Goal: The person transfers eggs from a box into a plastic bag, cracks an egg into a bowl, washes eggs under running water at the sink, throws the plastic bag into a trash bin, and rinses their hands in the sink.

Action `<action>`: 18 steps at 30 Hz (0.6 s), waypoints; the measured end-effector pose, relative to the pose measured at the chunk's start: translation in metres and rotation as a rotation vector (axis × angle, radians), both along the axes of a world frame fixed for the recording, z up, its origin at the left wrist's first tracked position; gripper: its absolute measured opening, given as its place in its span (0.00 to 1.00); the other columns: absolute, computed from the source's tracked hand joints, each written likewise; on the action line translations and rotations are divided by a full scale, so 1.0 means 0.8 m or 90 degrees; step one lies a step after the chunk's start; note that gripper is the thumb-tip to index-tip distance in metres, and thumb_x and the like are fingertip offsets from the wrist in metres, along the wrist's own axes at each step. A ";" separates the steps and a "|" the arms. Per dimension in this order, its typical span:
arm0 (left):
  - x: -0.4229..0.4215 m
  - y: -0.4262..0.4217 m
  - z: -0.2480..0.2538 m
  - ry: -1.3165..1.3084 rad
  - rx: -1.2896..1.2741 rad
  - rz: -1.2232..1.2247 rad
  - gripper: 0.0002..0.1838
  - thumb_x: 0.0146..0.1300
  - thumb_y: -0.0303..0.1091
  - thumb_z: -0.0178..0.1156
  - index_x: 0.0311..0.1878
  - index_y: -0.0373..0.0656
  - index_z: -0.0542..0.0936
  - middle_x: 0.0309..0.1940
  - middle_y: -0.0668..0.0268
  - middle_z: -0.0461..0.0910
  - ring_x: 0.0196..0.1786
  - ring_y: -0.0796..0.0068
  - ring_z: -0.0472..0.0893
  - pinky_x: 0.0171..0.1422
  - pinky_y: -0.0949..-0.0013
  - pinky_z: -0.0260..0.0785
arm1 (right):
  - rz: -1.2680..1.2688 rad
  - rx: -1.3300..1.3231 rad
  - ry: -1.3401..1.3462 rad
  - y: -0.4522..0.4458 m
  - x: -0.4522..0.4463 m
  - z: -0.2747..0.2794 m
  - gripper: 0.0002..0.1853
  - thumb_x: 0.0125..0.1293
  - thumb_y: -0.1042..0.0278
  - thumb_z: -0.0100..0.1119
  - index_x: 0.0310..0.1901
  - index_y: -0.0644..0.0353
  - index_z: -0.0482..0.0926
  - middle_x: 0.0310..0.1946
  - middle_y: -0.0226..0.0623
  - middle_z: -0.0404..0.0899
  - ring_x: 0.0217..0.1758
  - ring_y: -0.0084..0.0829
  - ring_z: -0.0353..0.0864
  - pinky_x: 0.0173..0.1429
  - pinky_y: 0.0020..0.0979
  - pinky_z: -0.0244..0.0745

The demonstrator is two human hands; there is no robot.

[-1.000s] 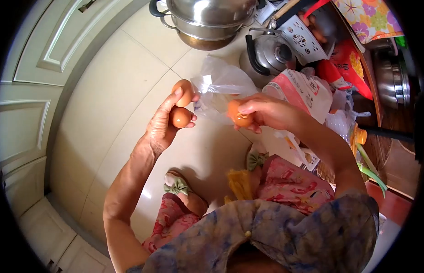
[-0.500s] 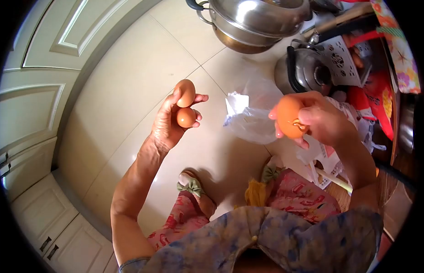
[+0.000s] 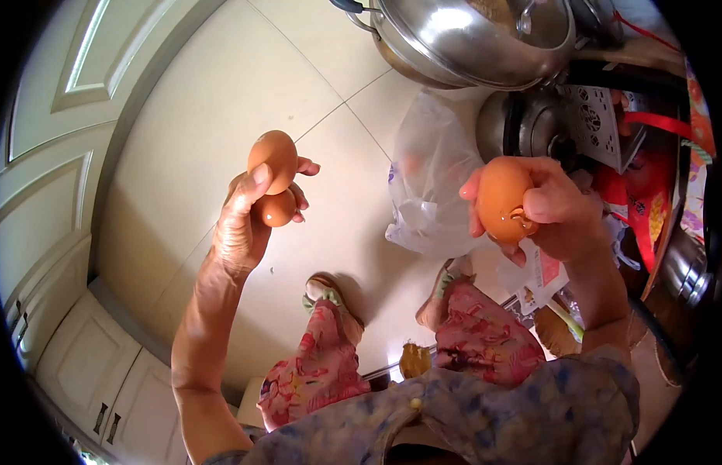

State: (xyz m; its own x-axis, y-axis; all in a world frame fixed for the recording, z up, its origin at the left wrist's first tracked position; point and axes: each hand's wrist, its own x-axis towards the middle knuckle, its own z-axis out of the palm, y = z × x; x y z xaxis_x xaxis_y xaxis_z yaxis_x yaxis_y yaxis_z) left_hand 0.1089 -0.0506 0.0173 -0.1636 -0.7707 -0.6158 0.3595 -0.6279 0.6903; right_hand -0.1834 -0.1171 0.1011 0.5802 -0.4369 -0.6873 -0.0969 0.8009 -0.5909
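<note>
The right hand holds one egg pinched between thumb and curled fingers; its shell looks broken and wet beside the thumb, a change of state that seems to make this egg weaker than a whole one and in need of light pressure. The left hand is partly closed around two more: the upper egg sits against the thumb, and the lower egg nests just below it among the fingers. Both appear whole where visible. Between the hands, a clear plastic bag lies on the tiled floor, near the metal kettle.
</note>
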 end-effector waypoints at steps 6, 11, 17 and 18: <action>-0.002 0.033 0.068 0.146 0.041 0.144 0.35 0.50 0.59 0.57 0.48 0.35 0.67 0.40 0.54 0.74 0.27 0.72 0.74 0.28 0.71 0.68 | -0.032 0.056 0.012 0.010 0.013 0.077 0.30 0.48 0.53 0.55 0.46 0.73 0.70 0.29 0.49 0.75 0.16 0.27 0.72 0.18 0.25 0.68; 0.003 0.064 0.185 0.206 0.050 0.253 0.33 0.51 0.58 0.57 0.47 0.37 0.67 0.41 0.55 0.74 0.28 0.72 0.74 0.27 0.72 0.68 | -0.043 0.014 -0.016 0.014 0.043 0.199 0.29 0.52 0.52 0.52 0.46 0.73 0.70 0.29 0.49 0.74 0.18 0.27 0.71 0.20 0.24 0.67; 0.032 0.136 0.389 0.219 0.012 0.407 0.31 0.52 0.55 0.57 0.49 0.40 0.66 0.41 0.56 0.74 0.27 0.70 0.75 0.25 0.71 0.69 | -0.031 0.011 -0.106 0.022 0.089 0.391 0.26 0.59 0.57 0.49 0.49 0.75 0.68 0.33 0.51 0.75 0.23 0.28 0.72 0.22 0.26 0.68; 0.038 0.159 0.431 0.217 0.016 0.444 0.31 0.52 0.55 0.57 0.50 0.41 0.65 0.41 0.56 0.74 0.27 0.70 0.75 0.25 0.71 0.69 | -0.021 0.018 -0.135 0.027 0.102 0.426 0.26 0.59 0.56 0.49 0.50 0.74 0.67 0.33 0.50 0.75 0.23 0.28 0.72 0.22 0.26 0.68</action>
State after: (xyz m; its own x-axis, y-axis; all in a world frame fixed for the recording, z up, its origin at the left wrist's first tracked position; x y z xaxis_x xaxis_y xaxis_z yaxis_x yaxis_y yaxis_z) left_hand 0.1392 0.0766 0.3621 0.1703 -0.7517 -0.6371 0.8675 -0.1922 0.4588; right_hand -0.1016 -0.0955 0.4420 0.6993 -0.4402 -0.5633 0.0538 0.8181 -0.5726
